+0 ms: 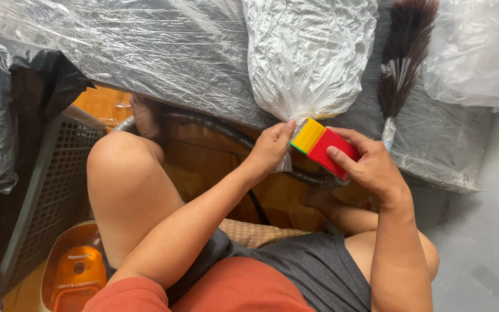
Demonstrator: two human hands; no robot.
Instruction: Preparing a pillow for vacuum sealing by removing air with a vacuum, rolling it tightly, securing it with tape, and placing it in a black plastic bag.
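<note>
Seated person, both hands at the neck of a crinkled clear plastic bag (309, 55) lying on a plastic-wrapped dark panel (163, 58): left hand (271, 147) fingers pinched on the gathered bag neck, right hand (368, 164) fingers grasping the red-and-yellow handle (323, 145) sticking out of that neck. Just right of the bag, a dark feather duster (402, 55) lies on the same panel. An orange vacuum cleaner (73, 268) sits low left beside the knee, its grey hose (215, 127) running under the panel.
</note>
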